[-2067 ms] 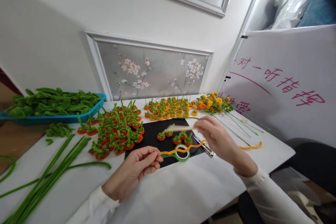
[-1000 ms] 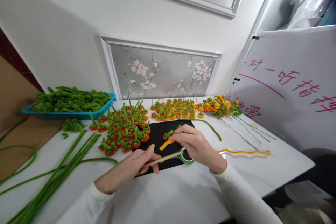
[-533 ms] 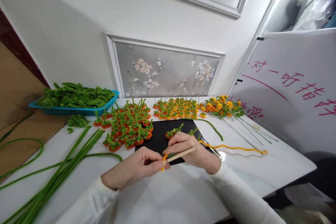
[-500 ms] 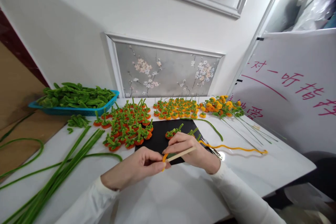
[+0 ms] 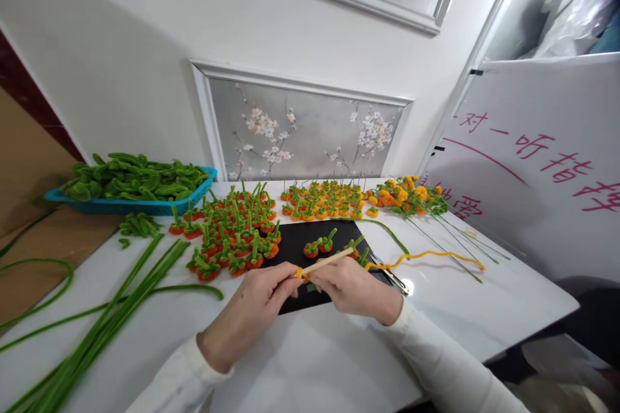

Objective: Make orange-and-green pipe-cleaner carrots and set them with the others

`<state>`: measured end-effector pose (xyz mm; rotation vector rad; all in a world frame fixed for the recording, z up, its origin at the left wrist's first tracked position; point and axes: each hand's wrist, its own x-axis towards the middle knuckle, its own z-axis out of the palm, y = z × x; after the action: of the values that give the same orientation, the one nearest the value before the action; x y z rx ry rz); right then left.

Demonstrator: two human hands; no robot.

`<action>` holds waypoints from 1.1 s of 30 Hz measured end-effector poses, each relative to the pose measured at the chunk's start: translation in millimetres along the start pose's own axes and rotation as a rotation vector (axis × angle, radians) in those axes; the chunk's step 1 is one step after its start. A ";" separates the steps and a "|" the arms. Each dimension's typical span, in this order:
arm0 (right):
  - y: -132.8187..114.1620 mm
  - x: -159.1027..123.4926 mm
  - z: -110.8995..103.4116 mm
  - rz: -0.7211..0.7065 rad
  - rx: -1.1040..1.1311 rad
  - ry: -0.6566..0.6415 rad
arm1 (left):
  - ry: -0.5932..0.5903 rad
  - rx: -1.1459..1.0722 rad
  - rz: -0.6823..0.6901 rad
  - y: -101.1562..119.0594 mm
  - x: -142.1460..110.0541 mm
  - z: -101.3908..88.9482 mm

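Observation:
My left hand pinches the lower end of a pale wooden stick, which slants up to the right. Around that end sits a short turn of an orange pipe cleaner. Close beside it, my right hand is closed on the pipe cleaner, whose wavy tail runs off to the right across the table. Both hands are above the front of a black mat. Behind them on the mat stand several small orange-red pieces with green tops. The green tape roll is almost wholly hidden by my hands.
Metal snips lie right of the mat. Rows of orange-and-green pieces stand left and behind. A blue basket holds green fuzzy pieces. Long green pipe cleaners lie at left, yellow-orange flowers at back right.
The stick has passed from my right hand into my left fingers. The pipe cleaner's end, first stretched between my hands, now wraps the stick. Both hands have come together and risen slightly.

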<state>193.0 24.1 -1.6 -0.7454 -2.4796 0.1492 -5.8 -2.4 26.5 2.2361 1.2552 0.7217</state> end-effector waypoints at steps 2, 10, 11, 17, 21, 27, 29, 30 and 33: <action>-0.6 -0.7 0.3 -0.024 -0.014 -0.010 | 0.009 0.022 0.007 -0.7 -0.5 0.0; -7.4 -1.8 1.5 -0.056 -0.063 -0.051 | 0.024 0.059 -0.012 0.4 -4.1 1.0; -9.4 -1.7 0.9 -0.059 -0.076 -0.054 | 0.027 0.065 -0.014 0.6 -4.5 1.3; -19.7 -2.3 -4.1 -0.058 -0.207 -0.051 | 0.025 0.096 0.031 -0.3 -4.7 0.7; -23.3 -3.0 -6.9 -0.039 -0.366 -0.010 | 0.017 0.130 0.071 -5.1 -4.8 0.7; -37.7 -3.4 -14.0 0.048 -0.505 0.020 | 0.015 0.206 0.092 -11.0 -4.2 2.6; -45.4 -4.0 -16.2 0.082 -0.540 -0.009 | 0.031 0.198 0.071 -9.8 -3.7 2.0; -48.9 -4.2 -17.1 0.086 -0.556 -0.019 | 0.040 0.194 0.054 -8.9 -3.5 1.4; -55.7 -3.3 -20.1 0.046 -0.580 -0.030 | 0.053 0.221 0.017 -6.1 -3.8 -0.2</action>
<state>179.2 -25.5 27.9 -1.0324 -2.5502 -0.5691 -11.3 -2.8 22.0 2.4197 1.4038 0.6816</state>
